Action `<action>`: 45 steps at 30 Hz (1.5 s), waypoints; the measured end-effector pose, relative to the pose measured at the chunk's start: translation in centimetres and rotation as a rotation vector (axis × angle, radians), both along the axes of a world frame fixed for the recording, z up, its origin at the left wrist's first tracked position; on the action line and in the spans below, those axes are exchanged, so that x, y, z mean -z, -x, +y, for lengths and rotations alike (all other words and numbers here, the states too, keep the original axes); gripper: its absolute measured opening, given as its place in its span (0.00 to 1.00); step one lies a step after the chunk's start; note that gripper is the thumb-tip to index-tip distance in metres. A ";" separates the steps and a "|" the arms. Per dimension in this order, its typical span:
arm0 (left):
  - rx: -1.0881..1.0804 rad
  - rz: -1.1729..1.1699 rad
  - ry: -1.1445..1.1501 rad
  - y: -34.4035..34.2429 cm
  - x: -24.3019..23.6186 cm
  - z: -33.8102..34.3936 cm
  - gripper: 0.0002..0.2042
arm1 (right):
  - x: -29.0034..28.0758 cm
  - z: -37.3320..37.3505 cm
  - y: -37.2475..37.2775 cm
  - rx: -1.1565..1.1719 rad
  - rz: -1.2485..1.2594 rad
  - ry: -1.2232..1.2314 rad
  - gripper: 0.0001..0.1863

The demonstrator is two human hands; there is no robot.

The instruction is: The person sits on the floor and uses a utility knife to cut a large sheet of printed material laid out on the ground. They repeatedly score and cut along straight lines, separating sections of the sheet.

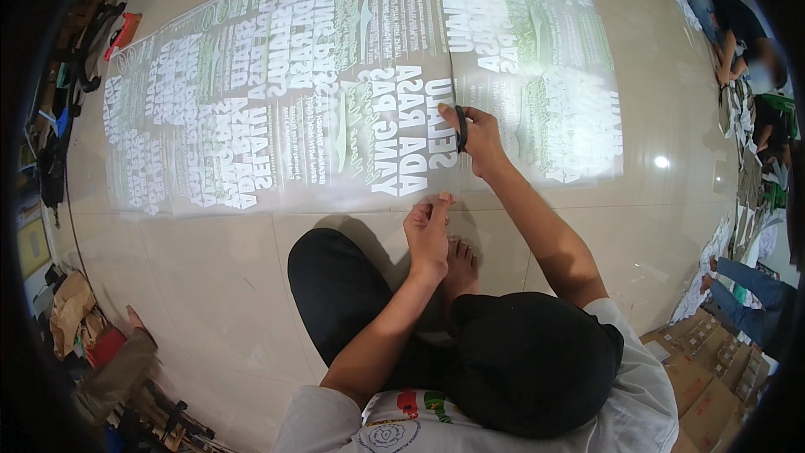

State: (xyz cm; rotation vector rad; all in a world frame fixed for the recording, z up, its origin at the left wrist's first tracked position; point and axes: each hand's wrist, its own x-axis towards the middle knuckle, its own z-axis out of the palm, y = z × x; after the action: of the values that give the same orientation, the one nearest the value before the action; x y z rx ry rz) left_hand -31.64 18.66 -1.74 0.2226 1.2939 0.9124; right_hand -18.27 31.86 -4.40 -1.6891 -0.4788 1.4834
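A long clear film sheet (356, 130) lies on the floor in front of me, covered with white and green mirror-reversed lettering. My right hand (483, 141) is closed around the dark handles of a pair of scissors (462, 127) over the sheet. From there a dark line runs through the film toward its far edge, with printed areas on both sides. The scissors' blades are hard to make out. At the near edge of the film, my left hand (428, 235) pinches the sheet's margin between thumb and fingers, just below the scissors.
Pale floor tiles (210, 285) surround the sheet. Cardboard boxes (708, 386) stand at the lower right. Along the right side are a crouching person (738, 38), other people and heaps of sheets. Brown paper (71, 306), a person's leg (117, 373) and clutter line the left.
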 end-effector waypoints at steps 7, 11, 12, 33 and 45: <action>-0.023 0.023 -0.035 -0.1 0.5 -0.4 0.10 | 0.5 2.0 -0.5 -0.037 -0.046 -0.002 0.29; -0.007 0.043 0.009 -0.2 -0.6 -0.1 0.10 | 0.4 2.9 -0.6 -0.022 -0.054 -0.008 0.29; -0.007 0.045 0.018 -0.2 -0.8 -0.1 0.10 | 0.6 3.0 -0.6 -0.010 -0.057 -0.014 0.28; -0.042 0.090 -0.057 -0.8 -0.9 -0.8 0.10 | 2.5 8.9 -2.5 -0.046 -0.065 -0.061 0.28; -0.087 0.055 -0.094 -0.9 -0.2 -1.3 0.11 | 2.5 13.1 -3.3 -0.082 -0.088 -0.095 0.24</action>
State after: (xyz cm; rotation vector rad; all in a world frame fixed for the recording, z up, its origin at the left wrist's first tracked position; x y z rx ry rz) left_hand -30.72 17.32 -1.49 0.2680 1.3210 1.0493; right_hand -14.99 44.95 -6.86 -1.6823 -0.6630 1.4248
